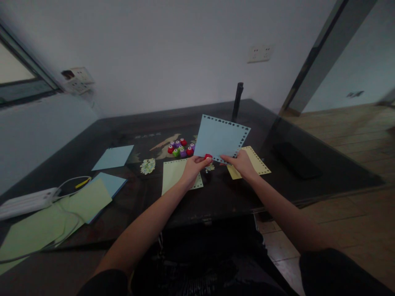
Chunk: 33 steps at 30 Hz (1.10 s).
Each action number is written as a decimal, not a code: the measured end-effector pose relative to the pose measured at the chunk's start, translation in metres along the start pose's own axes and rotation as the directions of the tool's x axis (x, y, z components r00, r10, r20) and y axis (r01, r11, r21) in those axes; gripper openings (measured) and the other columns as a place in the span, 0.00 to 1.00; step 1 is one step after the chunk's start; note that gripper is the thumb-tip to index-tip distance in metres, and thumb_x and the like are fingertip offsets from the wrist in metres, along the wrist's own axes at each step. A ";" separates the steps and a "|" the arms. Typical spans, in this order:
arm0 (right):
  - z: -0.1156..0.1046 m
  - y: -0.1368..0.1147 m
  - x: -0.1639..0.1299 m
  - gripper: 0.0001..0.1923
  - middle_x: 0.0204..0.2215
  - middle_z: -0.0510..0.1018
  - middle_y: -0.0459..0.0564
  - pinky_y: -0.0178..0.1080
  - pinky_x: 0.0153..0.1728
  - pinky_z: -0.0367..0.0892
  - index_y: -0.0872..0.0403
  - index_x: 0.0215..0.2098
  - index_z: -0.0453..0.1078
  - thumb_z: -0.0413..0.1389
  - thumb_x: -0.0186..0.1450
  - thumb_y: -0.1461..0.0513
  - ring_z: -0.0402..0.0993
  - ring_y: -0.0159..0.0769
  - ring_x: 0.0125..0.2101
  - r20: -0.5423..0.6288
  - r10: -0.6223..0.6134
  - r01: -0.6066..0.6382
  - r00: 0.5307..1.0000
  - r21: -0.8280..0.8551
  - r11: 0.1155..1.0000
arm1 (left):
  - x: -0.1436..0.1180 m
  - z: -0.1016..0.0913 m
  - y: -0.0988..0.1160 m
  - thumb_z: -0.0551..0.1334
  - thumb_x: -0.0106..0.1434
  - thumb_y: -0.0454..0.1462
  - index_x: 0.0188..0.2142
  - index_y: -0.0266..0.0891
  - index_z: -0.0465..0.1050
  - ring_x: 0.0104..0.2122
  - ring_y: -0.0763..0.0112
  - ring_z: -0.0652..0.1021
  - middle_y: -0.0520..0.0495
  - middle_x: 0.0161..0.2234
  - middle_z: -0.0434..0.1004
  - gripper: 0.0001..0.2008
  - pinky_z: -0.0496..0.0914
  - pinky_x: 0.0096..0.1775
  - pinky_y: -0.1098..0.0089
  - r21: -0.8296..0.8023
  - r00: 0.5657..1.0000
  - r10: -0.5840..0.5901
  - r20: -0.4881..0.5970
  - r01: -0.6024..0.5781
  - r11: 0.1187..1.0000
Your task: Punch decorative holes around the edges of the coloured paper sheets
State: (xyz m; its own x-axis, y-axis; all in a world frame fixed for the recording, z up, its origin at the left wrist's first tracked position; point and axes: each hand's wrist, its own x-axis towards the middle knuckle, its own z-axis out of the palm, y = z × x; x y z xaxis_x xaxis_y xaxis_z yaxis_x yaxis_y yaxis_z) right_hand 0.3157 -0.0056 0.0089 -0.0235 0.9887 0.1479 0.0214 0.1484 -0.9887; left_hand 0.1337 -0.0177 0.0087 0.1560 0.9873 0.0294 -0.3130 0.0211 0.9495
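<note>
My left hand (194,167) is closed round a small red paper punch (207,157), which sits at the near edge of a light blue sheet (220,137). Small cut-out shapes run along the sheet's far, right and part of its near edge. My right hand (242,163) pinches that sheet at its near right part, thumb on top. The sheet is held tilted above the table. Under my left forearm lies a pale green sheet (173,174) with punched edges. A yellow punched sheet (257,160) lies partly beneath my right hand. Paper cut-outs (210,167) lie just below the punch.
Several coloured punches (182,149) cluster behind my left hand. Left of them are a pile of cut-outs (147,166) and a blue sheet (114,157). Plain sheets (89,199), a white power strip (29,202) and cables lie far left. A dark flat object (296,160) rests right.
</note>
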 end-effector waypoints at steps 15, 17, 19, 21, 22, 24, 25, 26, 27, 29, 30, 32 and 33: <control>-0.001 -0.004 0.000 0.18 0.34 0.80 0.54 0.44 0.32 0.76 0.58 0.35 0.74 0.64 0.48 0.57 0.77 0.40 0.30 -0.065 -0.003 0.007 0.998 0.062 0.998 | -0.001 -0.003 0.003 0.69 0.49 0.34 0.44 0.34 0.68 0.40 0.65 0.78 0.40 0.40 0.78 0.22 0.68 0.49 0.60 0.152 0.994 0.028 0.107 -0.044 0.987; -0.001 -0.006 0.000 0.18 0.35 0.80 0.54 0.43 0.31 0.76 0.58 0.35 0.73 0.64 0.48 0.57 0.77 0.41 0.31 -0.089 -0.005 0.011 0.996 0.060 0.998 | -0.001 -0.004 0.004 0.68 0.49 0.33 0.45 0.34 0.68 0.41 0.65 0.77 0.40 0.42 0.77 0.23 0.67 0.50 0.60 0.174 0.992 0.027 0.125 -0.048 0.983; -0.002 -0.006 0.001 0.18 0.35 0.80 0.54 0.43 0.31 0.76 0.58 0.35 0.73 0.64 0.48 0.57 0.77 0.41 0.31 -0.110 -0.005 0.012 0.994 0.061 0.998 | -0.001 -0.005 0.005 0.68 0.49 0.33 0.46 0.34 0.67 0.42 0.65 0.77 0.39 0.44 0.76 0.24 0.67 0.50 0.60 0.197 0.991 0.019 0.132 -0.045 0.979; -0.003 -0.006 0.002 0.17 0.34 0.80 0.54 0.42 0.30 0.76 0.58 0.34 0.73 0.64 0.48 0.57 0.77 0.40 0.29 -0.122 -0.005 0.013 0.993 0.069 0.998 | -0.001 -0.006 0.005 0.67 0.49 0.31 0.47 0.34 0.65 0.43 0.65 0.76 0.37 0.46 0.75 0.25 0.68 0.49 0.60 0.232 0.989 0.016 0.145 -0.050 0.972; -0.004 -0.005 0.002 0.17 0.33 0.80 0.54 0.42 0.30 0.76 0.58 0.33 0.73 0.64 0.48 0.57 0.77 0.39 0.28 -0.124 -0.006 0.015 0.992 0.070 0.997 | 0.000 -0.006 0.004 0.67 0.49 0.31 0.48 0.34 0.64 0.43 0.65 0.76 0.37 0.47 0.75 0.26 0.68 0.48 0.60 0.258 0.987 0.020 0.158 -0.061 0.964; -0.005 -0.005 0.003 0.16 0.31 0.80 0.53 0.41 0.29 0.76 0.58 0.32 0.73 0.65 0.47 0.57 0.76 0.38 0.26 -0.133 -0.008 0.016 0.991 0.062 0.998 | 0.000 -0.008 0.004 0.66 0.49 0.29 0.51 0.35 0.62 0.43 0.65 0.76 0.36 0.48 0.73 0.29 0.70 0.46 0.60 0.331 0.982 0.035 0.186 -0.096 0.939; -0.005 -0.005 0.003 0.16 0.31 0.80 0.53 0.41 0.29 0.76 0.58 0.31 0.73 0.65 0.47 0.57 0.76 0.38 0.25 -0.142 -0.007 0.015 0.990 0.055 0.998 | 0.001 -0.008 0.003 0.66 0.48 0.29 0.52 0.35 0.61 0.42 0.65 0.76 0.36 0.48 0.73 0.30 0.70 0.45 0.61 0.378 0.979 0.046 0.199 -0.120 0.918; -0.005 -0.006 0.003 0.16 0.30 0.80 0.53 0.41 0.29 0.76 0.58 0.31 0.73 0.65 0.47 0.57 0.76 0.39 0.25 -0.151 -0.005 0.013 0.988 0.048 0.999 | 0.001 -0.009 0.003 0.65 0.48 0.28 0.53 0.35 0.61 0.43 0.64 0.76 0.36 0.49 0.73 0.31 0.71 0.44 0.61 0.427 0.976 0.061 0.211 -0.148 0.892; -0.005 -0.006 0.003 0.16 0.30 0.80 0.53 0.41 0.29 0.76 0.58 0.31 0.73 0.65 0.47 0.57 0.76 0.39 0.26 -0.162 -0.004 0.011 0.987 0.045 0.999 | 0.002 -0.010 0.002 0.64 0.49 0.28 0.53 0.35 0.60 0.43 0.64 0.76 0.36 0.49 0.73 0.31 0.71 0.44 0.61 0.473 0.971 0.081 0.224 -0.181 0.862; -0.005 -0.006 0.003 0.17 0.29 0.80 0.53 0.42 0.29 0.76 0.59 0.31 0.73 0.65 0.46 0.57 0.76 0.40 0.26 -0.173 -0.009 0.019 0.985 0.056 0.998 | 0.002 -0.011 0.002 0.62 0.49 0.26 0.54 0.35 0.60 0.46 0.63 0.75 0.37 0.49 0.73 0.31 0.70 0.46 0.61 0.549 0.958 0.125 0.256 -0.251 0.797; -0.005 -0.006 0.003 0.17 0.29 0.80 0.53 0.42 0.29 0.76 0.59 0.31 0.73 0.65 0.46 0.57 0.76 0.40 0.26 -0.173 -0.015 0.027 0.985 0.064 0.998 | 0.002 -0.011 0.002 0.61 0.49 0.25 0.54 0.36 0.60 0.47 0.64 0.74 0.38 0.49 0.73 0.31 0.69 0.47 0.61 0.574 0.950 0.147 0.274 -0.285 0.768; -0.005 -0.006 0.003 0.17 0.30 0.80 0.54 0.42 0.29 0.76 0.58 0.31 0.73 0.65 0.46 0.57 0.76 0.40 0.26 -0.167 -0.025 0.039 0.986 0.079 0.996 | 0.001 -0.012 0.003 0.59 0.49 0.24 0.55 0.36 0.60 0.47 0.64 0.74 0.39 0.49 0.73 0.32 0.68 0.48 0.61 0.604 0.936 0.185 0.299 -0.336 0.723; -0.005 -0.006 0.003 0.17 0.31 0.80 0.54 0.43 0.29 0.76 0.58 0.31 0.73 0.65 0.46 0.57 0.76 0.39 0.26 -0.163 -0.027 0.041 0.986 0.084 0.996 | 0.001 -0.012 0.003 0.59 0.49 0.23 0.54 0.37 0.61 0.48 0.64 0.74 0.39 0.49 0.73 0.32 0.68 0.49 0.61 0.613 0.931 0.199 0.305 -0.352 0.708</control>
State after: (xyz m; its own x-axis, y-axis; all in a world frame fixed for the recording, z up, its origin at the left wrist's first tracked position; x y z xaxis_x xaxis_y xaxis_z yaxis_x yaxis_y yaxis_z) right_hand 0.3203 -0.0033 0.0156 0.1392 0.9744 0.1763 -0.0639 0.1865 -0.9804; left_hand 0.1215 -0.0147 0.0079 0.3692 0.8757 0.3114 0.2975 -0.4288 0.8530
